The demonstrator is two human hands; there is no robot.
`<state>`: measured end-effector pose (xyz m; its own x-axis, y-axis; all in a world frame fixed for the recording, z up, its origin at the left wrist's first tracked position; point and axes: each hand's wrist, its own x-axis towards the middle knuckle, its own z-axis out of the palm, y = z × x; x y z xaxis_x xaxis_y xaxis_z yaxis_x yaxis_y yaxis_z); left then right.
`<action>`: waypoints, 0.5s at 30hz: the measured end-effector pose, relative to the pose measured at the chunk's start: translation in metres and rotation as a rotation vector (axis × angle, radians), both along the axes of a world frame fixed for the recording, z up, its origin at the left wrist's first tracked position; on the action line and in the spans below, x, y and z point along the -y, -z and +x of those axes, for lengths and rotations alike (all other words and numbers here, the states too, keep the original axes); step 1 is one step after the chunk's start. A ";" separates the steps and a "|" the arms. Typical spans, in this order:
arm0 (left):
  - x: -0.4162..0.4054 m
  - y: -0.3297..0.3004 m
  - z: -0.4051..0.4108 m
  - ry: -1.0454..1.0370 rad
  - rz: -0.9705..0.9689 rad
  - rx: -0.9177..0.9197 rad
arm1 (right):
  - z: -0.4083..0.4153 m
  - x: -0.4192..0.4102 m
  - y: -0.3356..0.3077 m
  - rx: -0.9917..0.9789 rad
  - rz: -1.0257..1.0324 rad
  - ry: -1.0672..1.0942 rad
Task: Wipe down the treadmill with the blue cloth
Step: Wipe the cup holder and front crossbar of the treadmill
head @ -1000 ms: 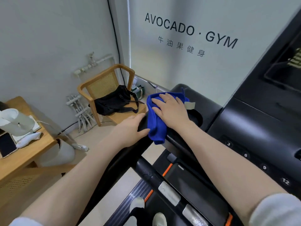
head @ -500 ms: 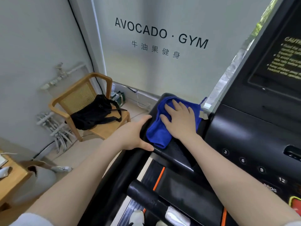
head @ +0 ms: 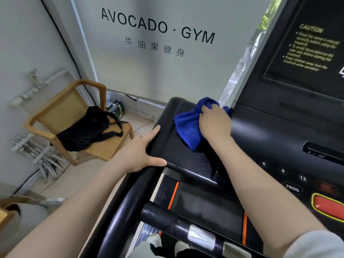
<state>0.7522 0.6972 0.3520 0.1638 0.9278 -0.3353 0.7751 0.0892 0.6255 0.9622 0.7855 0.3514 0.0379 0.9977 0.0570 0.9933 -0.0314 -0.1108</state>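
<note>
The black treadmill [head: 188,161] fills the right and lower part of the view, with its console, number buttons and dark screen at the right. A bunched blue cloth [head: 187,125] lies on the left tray of the console, over the cup-holder hollow. My right hand [head: 214,121] grips the cloth from the right and presses it onto the tray near the screen's base. My left hand [head: 141,151] rests on the tray's left edge, fingers along the side and thumb across the front lip.
A wooden chair [head: 74,127] with a black bag [head: 89,127] on its seat stands left of the treadmill by the wall. White pipes [head: 35,86] run along that wall. A red stop button [head: 329,205] sits at the console's lower right. The handlebar [head: 178,222] crosses below.
My right hand has gone from flat on the cloth to gripping it, and has slid it toward the screen's base. My left hand stays on the tray's edge. The view has come closer.
</note>
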 end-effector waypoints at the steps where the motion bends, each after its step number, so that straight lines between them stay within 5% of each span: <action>1: 0.000 0.000 0.000 0.007 0.000 -0.009 | -0.006 0.011 0.004 0.005 0.041 -0.029; 7: -0.005 0.003 0.001 0.032 0.021 -0.054 | -0.012 0.011 0.007 -0.075 -0.049 -0.358; 12: -0.003 0.003 0.000 0.044 0.029 -0.065 | 0.011 -0.002 0.000 -0.051 -0.008 -0.235; 15: -0.001 0.004 -0.001 0.042 0.025 -0.054 | 0.022 0.018 0.003 -0.021 0.056 -0.346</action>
